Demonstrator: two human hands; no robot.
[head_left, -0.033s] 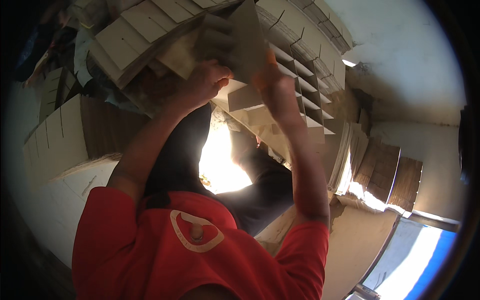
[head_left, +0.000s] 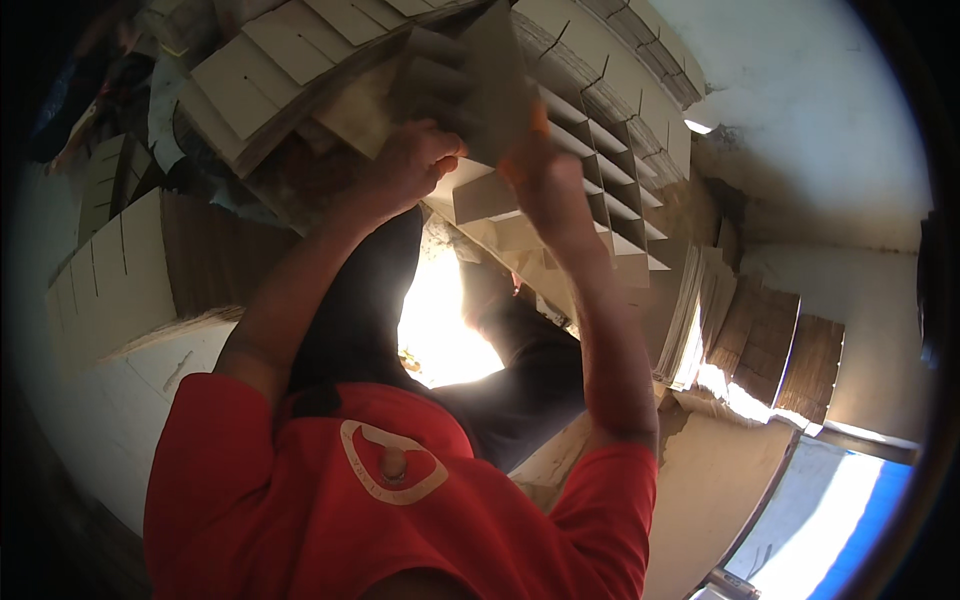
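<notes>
A cardboard divider grid (head_left: 618,172) of crossed slotted strips lies in front of me, its cells facing up. A wider cardboard strip (head_left: 495,85) stands upright across its left part. My right hand (head_left: 548,180) is closed on the right edge of that strip, thumb pointing up along it; motion smears the fingers a little. My left hand (head_left: 412,165) is curled shut at the grid's near left side, with finger and thumb pinched at a cardboard edge. Behind the upright strip, some of the cells are hidden.
Slotted cardboard sheets (head_left: 265,75) lie in overlapping stacks at the far left, and more slotted stacks (head_left: 585,60) stand beyond the grid. A cardboard stack (head_left: 110,275) sits left of my arm. At right, further stacks (head_left: 755,335) stand by the wall (head_left: 850,150). My legs (head_left: 355,310) are below.
My right hand has shifted slightly left and away from me along the strip. My left hand stays in place.
</notes>
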